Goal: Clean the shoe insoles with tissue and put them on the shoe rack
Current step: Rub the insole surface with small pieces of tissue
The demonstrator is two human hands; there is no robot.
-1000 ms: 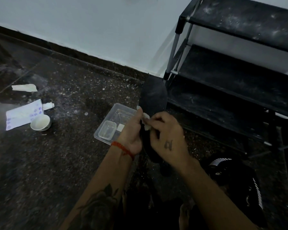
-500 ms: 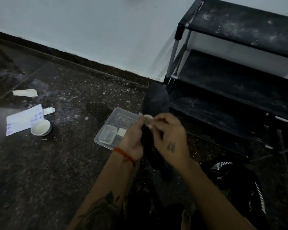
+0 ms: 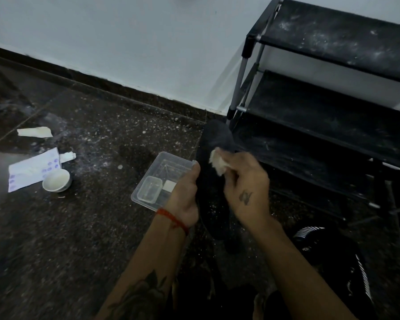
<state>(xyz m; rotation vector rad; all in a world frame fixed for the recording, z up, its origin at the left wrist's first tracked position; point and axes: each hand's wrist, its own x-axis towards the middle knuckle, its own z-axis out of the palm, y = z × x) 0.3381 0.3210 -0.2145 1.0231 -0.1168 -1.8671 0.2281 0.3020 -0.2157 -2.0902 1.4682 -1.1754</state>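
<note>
Head view: black insole [image 3: 214,144], long, flat and matte with a rounded toe, held up over the speckled dark floor [image 3: 97,139], just beside the dusty black shoe rack [image 3: 333,116]. Gripped along its left edge by the left hand [image 3: 185,195]; crumpled white tissue [image 3: 217,162] pinched in the right hand [image 3: 245,188], pressed against the insole's upper part. Behind, a clear plastic container [image 3: 169,162], rectangular.

One black insole [image 3: 214,181], one tissue wad [image 3: 218,163], one shoe rack [image 3: 333,116] at two o'clock. One bowl [image 3: 56,183], two clear containers [image 3: 169,167] [image 3: 149,192], one shoe [image 3: 333,255].
</note>
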